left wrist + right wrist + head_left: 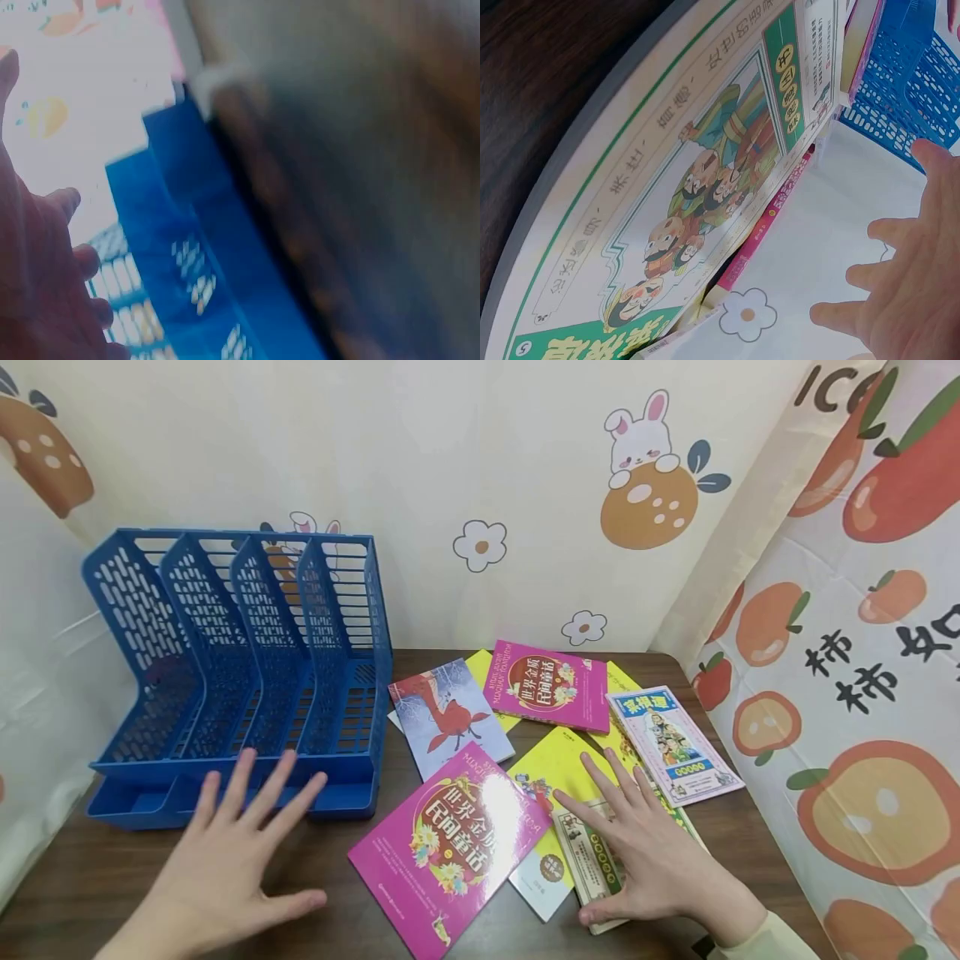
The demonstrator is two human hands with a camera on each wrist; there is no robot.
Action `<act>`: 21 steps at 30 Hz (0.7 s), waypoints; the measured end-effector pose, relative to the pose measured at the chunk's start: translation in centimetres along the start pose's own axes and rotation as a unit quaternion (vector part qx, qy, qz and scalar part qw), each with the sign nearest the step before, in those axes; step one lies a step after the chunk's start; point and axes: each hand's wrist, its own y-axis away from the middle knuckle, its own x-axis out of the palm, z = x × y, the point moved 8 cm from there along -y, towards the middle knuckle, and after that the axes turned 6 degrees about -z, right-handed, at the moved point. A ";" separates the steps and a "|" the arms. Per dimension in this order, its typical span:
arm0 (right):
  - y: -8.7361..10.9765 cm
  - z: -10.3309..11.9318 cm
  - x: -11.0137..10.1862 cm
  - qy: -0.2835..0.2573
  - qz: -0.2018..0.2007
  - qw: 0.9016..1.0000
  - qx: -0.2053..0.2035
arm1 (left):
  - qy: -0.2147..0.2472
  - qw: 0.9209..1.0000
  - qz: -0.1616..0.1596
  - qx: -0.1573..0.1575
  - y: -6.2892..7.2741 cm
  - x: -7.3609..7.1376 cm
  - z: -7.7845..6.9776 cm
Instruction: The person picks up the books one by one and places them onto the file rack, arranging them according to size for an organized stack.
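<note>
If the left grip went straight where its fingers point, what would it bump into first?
Probably the front of the blue rack: the left grip points there in the head view, but its height is hard to judge.

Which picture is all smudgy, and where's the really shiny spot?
Head: white glare shines on the front pink book. Left wrist: the smudgiest, its right side a brownish smear, the blue rack soft and the backdrop nearly bleached white. Right wrist: the big book shows its drawings clearly, but its edge looks curved, maybe from the lens.
</note>
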 end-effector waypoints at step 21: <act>0.3 -2.6 0.1 -0.011 0.014 0.999 0.041 | 0.079 0.924 -0.055 -0.370 1.5 -0.2 19.2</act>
